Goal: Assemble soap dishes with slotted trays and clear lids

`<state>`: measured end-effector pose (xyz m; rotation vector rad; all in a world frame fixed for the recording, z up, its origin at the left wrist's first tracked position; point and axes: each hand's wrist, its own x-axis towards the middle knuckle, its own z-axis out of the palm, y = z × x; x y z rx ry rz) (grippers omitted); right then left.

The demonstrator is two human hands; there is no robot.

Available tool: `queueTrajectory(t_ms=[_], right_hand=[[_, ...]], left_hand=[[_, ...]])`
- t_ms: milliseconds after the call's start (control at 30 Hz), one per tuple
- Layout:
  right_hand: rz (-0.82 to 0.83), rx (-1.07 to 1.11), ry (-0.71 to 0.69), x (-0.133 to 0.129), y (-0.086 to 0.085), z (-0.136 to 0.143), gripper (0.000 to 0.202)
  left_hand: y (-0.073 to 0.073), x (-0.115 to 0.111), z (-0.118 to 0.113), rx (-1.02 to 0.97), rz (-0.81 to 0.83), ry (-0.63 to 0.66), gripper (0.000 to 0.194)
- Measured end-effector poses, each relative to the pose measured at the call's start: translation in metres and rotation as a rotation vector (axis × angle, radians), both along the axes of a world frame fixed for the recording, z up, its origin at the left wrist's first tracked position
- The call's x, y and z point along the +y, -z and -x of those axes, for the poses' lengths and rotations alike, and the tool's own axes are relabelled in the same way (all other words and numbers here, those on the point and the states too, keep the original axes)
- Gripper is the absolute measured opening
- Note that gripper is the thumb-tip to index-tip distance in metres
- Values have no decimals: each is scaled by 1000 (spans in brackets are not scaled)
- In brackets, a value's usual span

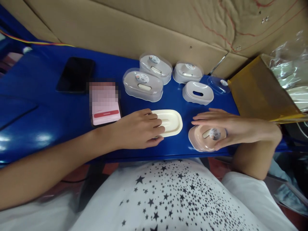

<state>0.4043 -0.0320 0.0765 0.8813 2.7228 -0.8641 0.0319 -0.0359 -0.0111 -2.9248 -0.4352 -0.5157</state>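
My left hand [146, 130] is closed over the left end of a shallow cream oval dish [174, 123]. Its fingers lie across the dish, and the thumb is at the near edge. My right hand [216, 123] reaches round a peach soap box [201, 139] with a clear lid and a round sticker, fingers along the far side and thumb on the near side. Beyond the hands stand three pale grey soap boxes [144, 88] with clear stickered lids. A lidless grey soap box [198, 93] with a dark slot sits just behind my right hand.
A loose clear lid [219, 85] lies beside an open cardboard box [262, 88] holding plastic-wrapped pieces. A black phone [76, 75] and a lit phone [106, 106] rest at left on the blue table [36, 106]. Cardboard sheeting [120, 29] lines the back.
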Motion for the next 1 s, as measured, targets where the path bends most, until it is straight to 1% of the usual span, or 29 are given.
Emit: queueTrajectory(t_ms=[67, 133, 200, 267, 300, 333, 433, 500, 567, 633, 767, 833, 933, 1000], right_hand=[[20, 19, 61, 4, 12, 9, 76], [-20, 92, 167, 11, 24, 14, 77], [-85, 152, 238, 15, 31, 14, 87], [-112, 168, 236, 15, 35, 14, 101], [-116, 172, 226, 14, 36, 14, 105], [-128, 184, 219, 13, 36, 16, 104], [-189, 277, 220, 7, 34, 29, 90], [-208, 338, 212, 4, 31, 39, 86], [-250, 351, 217, 3, 29, 43, 83], [-348, 314, 262, 6, 28, 39, 79], [-563, 190, 404, 19, 32, 17, 79], [-639, 145, 438, 24, 34, 10, 75], [-694, 140, 422, 22, 33, 15, 55], [-661, 191, 352, 15, 31, 28, 41]], left_hand=[[-1, 0, 0, -19, -18, 3, 30], [-3, -2, 0, -11, -24, 0, 25], [-5, -3, -1, 8, -24, -16, 17], [-5, -4, -1, 17, -23, -27, 20], [-5, -3, -1, 15, -18, -25, 26], [-5, -3, -1, 10, -6, -19, 32], [-2, -2, -2, 11, 71, 10, 45], [0, -2, -3, 24, 115, 22, 49], [2, -2, -4, 42, 130, 30, 52], [2, -2, -4, 66, 131, 24, 54], [-1, -3, -2, 110, 123, 7, 55], [-1, -2, -2, 110, 123, 5, 55], [-2, -2, -2, 93, 127, -24, 54], [-2, -1, -2, 83, 119, -50, 50]])
